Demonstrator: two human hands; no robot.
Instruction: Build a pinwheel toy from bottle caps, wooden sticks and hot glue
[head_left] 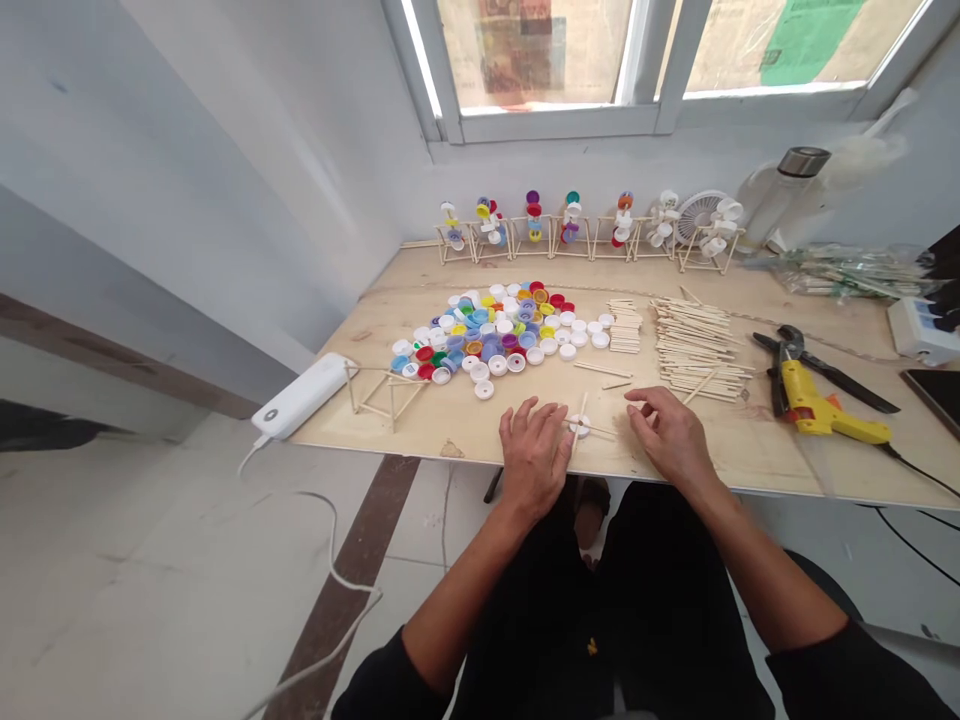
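Observation:
Near the table's front edge lies a white bottle cap [580,427] with thin wooden sticks crossing over it. My left hand [534,450] is against its left side, thumb and index finger steadying the cap and sticks, the other fingers spread over the table. My right hand [671,432] hovers to the right of the cap, other fingers curled, thumb and index slightly apart with nothing visible between them. Just beyond the cap are a short stick piece [616,385] and a longer loose stick [603,370].
Colourful bottle caps [487,345] are heaped mid-table, beside short sticks [625,328] and a long-stick pile [697,350]. A yellow glue gun [825,408] and black-handled pliers [787,350] lie right. A stick frame [384,395] stands left by a white power strip [304,395]. Cap-wheel models [534,225] line the wall.

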